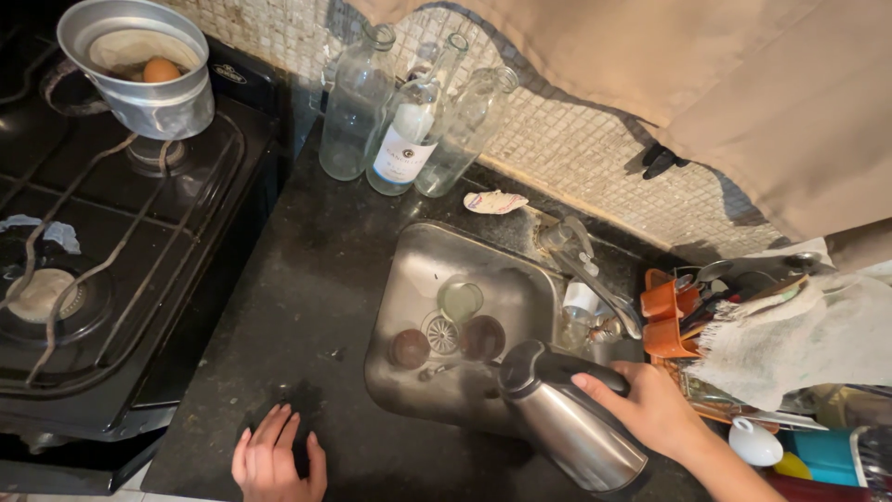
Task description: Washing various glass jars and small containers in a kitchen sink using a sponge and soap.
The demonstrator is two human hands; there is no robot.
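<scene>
Over the sink's (409, 251) near rim, right hand (650, 409) grips kettle (567, 423); left hand (276, 457) rests flat, empty on counter (307, 307).

Left hand (276, 457) rests flat, fingers spread; right hand (650, 409) curled, gripping.

Three clear glass bottles (409, 112) stand against the tiled wall. A metal pot (139, 65) holding an egg (161, 70) sits on the black stove (111, 242). A white cloth (799, 344) drapes over the dish rack.
</scene>
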